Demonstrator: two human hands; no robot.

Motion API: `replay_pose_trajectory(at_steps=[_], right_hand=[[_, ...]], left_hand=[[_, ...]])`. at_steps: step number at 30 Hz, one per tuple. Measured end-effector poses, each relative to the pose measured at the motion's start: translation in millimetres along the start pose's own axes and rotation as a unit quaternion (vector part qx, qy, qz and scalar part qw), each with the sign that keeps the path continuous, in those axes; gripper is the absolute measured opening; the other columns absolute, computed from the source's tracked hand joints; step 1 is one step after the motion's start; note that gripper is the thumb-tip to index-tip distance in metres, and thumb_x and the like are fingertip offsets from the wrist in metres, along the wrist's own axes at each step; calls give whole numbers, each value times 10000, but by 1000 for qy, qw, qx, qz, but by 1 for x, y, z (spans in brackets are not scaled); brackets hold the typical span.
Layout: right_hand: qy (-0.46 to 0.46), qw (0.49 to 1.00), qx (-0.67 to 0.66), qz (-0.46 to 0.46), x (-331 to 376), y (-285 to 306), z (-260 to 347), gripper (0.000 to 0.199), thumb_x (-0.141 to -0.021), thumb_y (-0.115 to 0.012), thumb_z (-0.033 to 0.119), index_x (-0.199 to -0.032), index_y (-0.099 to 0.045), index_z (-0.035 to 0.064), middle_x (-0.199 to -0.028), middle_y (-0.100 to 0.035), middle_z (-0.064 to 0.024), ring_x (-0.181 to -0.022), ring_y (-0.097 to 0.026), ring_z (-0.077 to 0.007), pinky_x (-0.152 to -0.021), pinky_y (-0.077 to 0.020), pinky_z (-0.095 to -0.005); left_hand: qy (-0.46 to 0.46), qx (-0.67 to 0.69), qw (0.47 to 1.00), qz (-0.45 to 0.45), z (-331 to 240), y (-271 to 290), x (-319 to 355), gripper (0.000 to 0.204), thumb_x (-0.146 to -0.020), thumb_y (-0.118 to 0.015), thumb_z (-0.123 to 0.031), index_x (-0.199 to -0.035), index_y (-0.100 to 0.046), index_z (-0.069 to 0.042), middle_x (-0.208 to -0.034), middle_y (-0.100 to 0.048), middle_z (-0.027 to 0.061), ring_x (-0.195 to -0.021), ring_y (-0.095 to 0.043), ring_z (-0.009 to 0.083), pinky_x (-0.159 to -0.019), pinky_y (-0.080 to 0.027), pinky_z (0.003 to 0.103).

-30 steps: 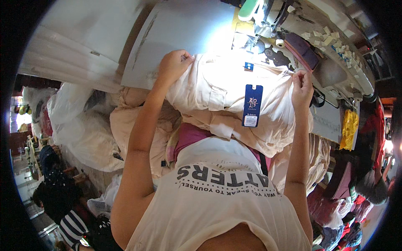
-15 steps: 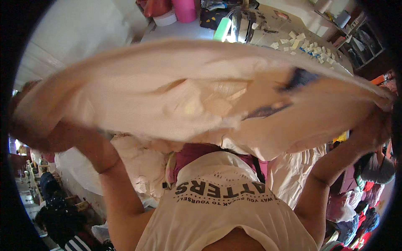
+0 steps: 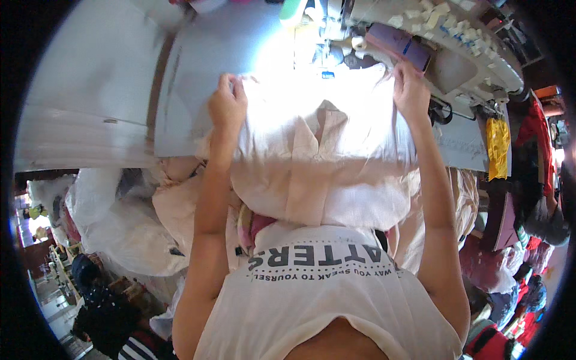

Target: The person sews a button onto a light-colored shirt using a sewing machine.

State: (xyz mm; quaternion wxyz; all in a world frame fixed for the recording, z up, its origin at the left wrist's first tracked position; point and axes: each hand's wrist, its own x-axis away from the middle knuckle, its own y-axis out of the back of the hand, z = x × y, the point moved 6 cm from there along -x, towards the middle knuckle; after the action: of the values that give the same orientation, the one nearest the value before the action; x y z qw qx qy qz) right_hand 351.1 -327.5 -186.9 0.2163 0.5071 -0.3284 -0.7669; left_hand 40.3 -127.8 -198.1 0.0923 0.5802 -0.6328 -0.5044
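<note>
A pale cream garment (image 3: 273,174) with a buttonless placket and a small slit opening hangs spread between my hands, its lower part draping toward my lap. My left hand (image 3: 228,105) pinches its upper left corner, fingers closed on the cloth. At the upper right corner my right hand (image 3: 411,90) grips the cloth the same way. Strong lamp light washes out the top of the garment. Just beyond it stands a sewing machine (image 3: 456,69), its needle area partly lost in glare.
A pale worktable (image 3: 192,96) extends left of the machine. Small cream pieces (image 3: 444,18) lie on the machine's top. A yellow cloth (image 3: 497,147) hangs at the right table edge. Bundled cream fabric (image 3: 174,204) and clear plastic (image 3: 114,222) lie at left. A person (image 3: 108,312) sits lower left.
The cloth was raised, blurred and stretched wide across the view. Now both hands are closer together and farther forward, with the garment lowered over the table's front edge, placket showing.
</note>
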Motion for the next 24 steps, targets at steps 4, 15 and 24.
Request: replay_pose_trajectory(at_steps=[4, 15, 24], right_hand=[[31, 999, 27, 13, -5, -16, -12, 67, -871, -508, 198, -880, -508, 132, -717, -618, -109, -657, -607, -341, -549, -471, -445], [25, 998, 35, 45, -20, -26, -14, 110, -799, -604, 211, -848, -556, 124, -754, -640, -85, -680, -630, -290, -567, -486, -394], [31, 999, 21, 37, -19, -27, -15, 83, -794, -612, 179, -839, -574, 120, -778, -642, -66, -697, -630, -272, -582, -482, -368]], left_hand=[[-27, 88, 994, -50, -5, 6, -29, 170, -837, -563, -262, -829, -567, -92, -636, -618, 106, -584, -606, 319, -539, -466, 384], [-239, 19, 964, 115, -44, -19, -37, 285, -748, -672, -205, -999, -602, -88, -883, -609, 85, -757, -581, 245, -689, -467, 345], [-413, 167, 795, 411, -107, -17, 22, 398, -618, -734, -409, -774, -605, -67, -789, -531, 81, -816, -500, 230, -738, -374, 345]])
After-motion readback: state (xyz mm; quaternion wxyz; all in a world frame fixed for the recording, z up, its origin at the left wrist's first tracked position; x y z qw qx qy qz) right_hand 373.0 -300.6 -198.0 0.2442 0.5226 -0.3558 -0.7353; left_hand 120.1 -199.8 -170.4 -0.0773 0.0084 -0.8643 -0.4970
